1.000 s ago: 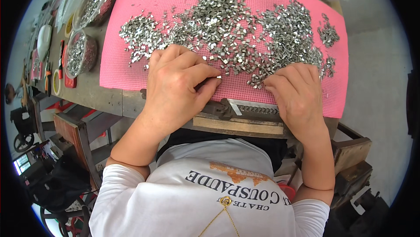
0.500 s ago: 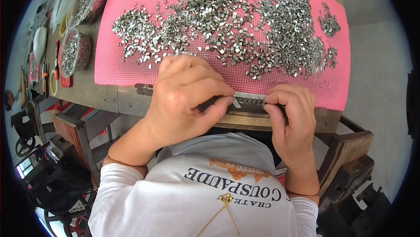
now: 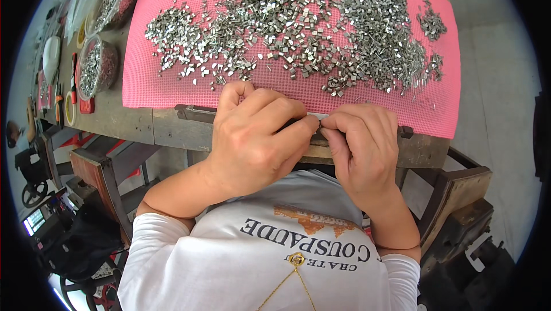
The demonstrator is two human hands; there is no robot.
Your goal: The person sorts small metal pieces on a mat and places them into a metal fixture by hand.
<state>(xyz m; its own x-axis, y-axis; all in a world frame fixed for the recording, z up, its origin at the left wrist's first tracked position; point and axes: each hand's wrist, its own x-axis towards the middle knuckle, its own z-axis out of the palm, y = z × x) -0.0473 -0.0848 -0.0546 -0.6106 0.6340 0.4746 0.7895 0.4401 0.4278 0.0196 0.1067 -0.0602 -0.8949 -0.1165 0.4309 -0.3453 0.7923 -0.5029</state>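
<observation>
A long dark metal bar (image 3: 196, 114) lies along the near edge of the pink mesh mat (image 3: 149, 90). Over its middle my left hand (image 3: 252, 139) is closed, thumb and forefinger pressed together. My right hand (image 3: 364, 150) is closed in a pinch just beside it, and the fingertips of both hands nearly meet at the bar. Whatever sits between the fingertips is too small and too covered to name. Beyond the hands, many small silvery metal pieces (image 3: 281, 7) are heaped across the mat, with another heap (image 3: 376, 24) to the right.
Two clear tubs, a near one (image 3: 92, 73) and a far one (image 3: 109, 4), hold more metal bits at the left. Red-and-black tools (image 3: 74, 73) and a yellow tape roll (image 3: 70, 108) lie by them. The wooden bench edge (image 3: 419, 153) runs close to my body.
My right hand has moved left along the bar to meet my left hand, which has shifted slightly right. The light metal strip at my left fingertips and the row of small pieces are now covered.
</observation>
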